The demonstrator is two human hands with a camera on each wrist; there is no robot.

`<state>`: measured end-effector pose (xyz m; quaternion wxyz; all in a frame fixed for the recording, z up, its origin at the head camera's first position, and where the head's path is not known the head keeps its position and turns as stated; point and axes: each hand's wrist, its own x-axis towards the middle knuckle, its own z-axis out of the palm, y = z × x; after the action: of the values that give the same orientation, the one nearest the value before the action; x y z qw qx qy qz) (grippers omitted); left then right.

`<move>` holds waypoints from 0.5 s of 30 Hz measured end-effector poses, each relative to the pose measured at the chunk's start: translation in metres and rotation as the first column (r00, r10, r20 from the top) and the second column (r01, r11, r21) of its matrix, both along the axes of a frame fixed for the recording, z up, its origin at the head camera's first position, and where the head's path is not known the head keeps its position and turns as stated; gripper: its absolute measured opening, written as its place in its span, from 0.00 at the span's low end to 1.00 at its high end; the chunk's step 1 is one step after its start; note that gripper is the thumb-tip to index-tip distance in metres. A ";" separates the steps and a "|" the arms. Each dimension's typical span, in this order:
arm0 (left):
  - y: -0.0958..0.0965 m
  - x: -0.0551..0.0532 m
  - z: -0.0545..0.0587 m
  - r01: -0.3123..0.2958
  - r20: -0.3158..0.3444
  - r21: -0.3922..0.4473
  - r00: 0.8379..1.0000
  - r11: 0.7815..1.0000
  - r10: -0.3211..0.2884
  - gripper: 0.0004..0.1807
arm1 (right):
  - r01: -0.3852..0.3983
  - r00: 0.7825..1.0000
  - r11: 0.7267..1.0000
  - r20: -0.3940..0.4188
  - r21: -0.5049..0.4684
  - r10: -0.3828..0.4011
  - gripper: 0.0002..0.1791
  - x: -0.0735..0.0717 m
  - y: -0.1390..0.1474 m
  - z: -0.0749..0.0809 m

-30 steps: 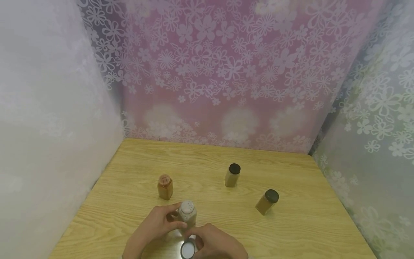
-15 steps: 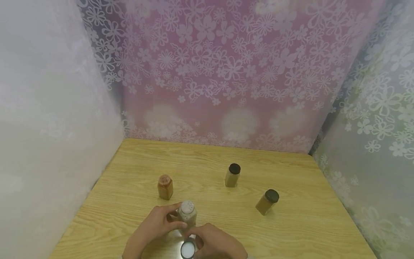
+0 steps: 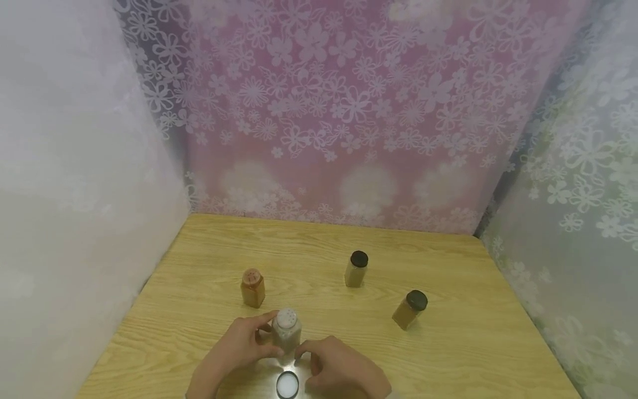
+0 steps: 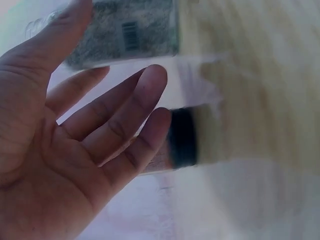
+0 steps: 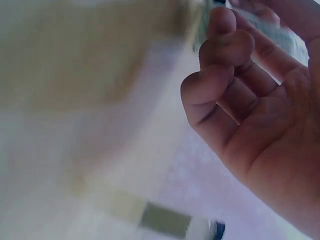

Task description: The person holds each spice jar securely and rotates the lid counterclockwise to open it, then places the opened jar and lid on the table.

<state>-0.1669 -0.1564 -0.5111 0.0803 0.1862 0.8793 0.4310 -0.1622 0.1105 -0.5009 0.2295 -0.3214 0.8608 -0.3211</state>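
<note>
A clear square shaker jar [image 3: 286, 332] with a white perforated top stands in front of me, its contents pale and speckled. My left hand [image 3: 239, 346] holds it from the left between thumb and forefinger; the other fingers spread below it in the left wrist view. A dark cap [image 3: 287, 385] with a white inside lies upturned on the table, nearer me than the jar. My right hand [image 3: 344, 366], fingers loosely bent and holding nothing, hovers right of the cap with its forefinger near the jar's base. A dark cap-like band [image 4: 184, 137] shows past my left fingertips.
Back left of the held jar stands an orange shaker jar [image 3: 253, 289] with a perforated top. Two black-capped jars stand further right, one with pale contents [image 3: 355, 275] and a brown one [image 3: 405, 316]. Flowered curtains [image 3: 339, 122] enclose the wooden table [image 3: 473, 343].
My right hand has come off the cap and shifted slightly right, leaving the cap on the table. My left hand keeps its hold on the shaker jar.
</note>
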 end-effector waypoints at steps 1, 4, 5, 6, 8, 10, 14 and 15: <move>-0.001 0.001 0.003 -0.001 0.005 -0.006 1.000 1.000 0.001 0.45 | 0.006 1.000 1.000 -0.028 0.000 -0.006 0.25 -0.003 0.004 0.002; -0.007 0.004 0.020 -0.010 0.000 -0.035 1.000 0.999 0.010 0.40 | 0.046 0.993 0.999 -0.112 -0.020 -0.048 0.20 -0.012 0.018 0.011; -0.009 0.005 0.028 -0.018 -0.010 -0.045 1.000 0.999 0.018 0.37 | 0.071 0.989 0.997 -0.124 -0.033 -0.075 0.18 -0.015 0.023 0.014; -0.011 0.005 0.037 -0.024 -0.033 -0.056 0.999 0.998 0.022 0.34 | 0.100 0.985 0.994 -0.138 -0.047 -0.106 0.17 -0.018 0.029 0.017; -0.013 0.003 0.057 -0.025 -0.083 -0.079 0.996 0.997 0.019 0.28 | 0.158 0.970 0.985 -0.177 -0.068 -0.167 0.15 -0.025 0.039 0.023; -0.012 -0.005 0.074 -0.025 -0.143 -0.107 0.990 0.994 0.009 0.21 | 0.220 0.947 0.971 -0.220 -0.095 -0.236 0.14 -0.030 0.048 0.029; 0.006 -0.036 0.092 0.009 -0.198 -0.167 0.979 0.986 -0.042 0.13 | 0.329 0.863 0.928 -0.343 -0.173 -0.370 0.14 -0.044 0.061 0.040; 0.013 -0.045 0.093 0.013 -0.209 -0.200 0.976 0.980 -0.055 0.13 | 0.340 0.839 0.917 -0.375 -0.206 -0.395 0.14 -0.048 0.063 0.043</move>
<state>-0.2115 -0.1430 -0.4186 0.0109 0.2376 0.9179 0.3175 -0.2101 0.1732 -0.4577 -0.0433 -0.2241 0.9121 -0.3405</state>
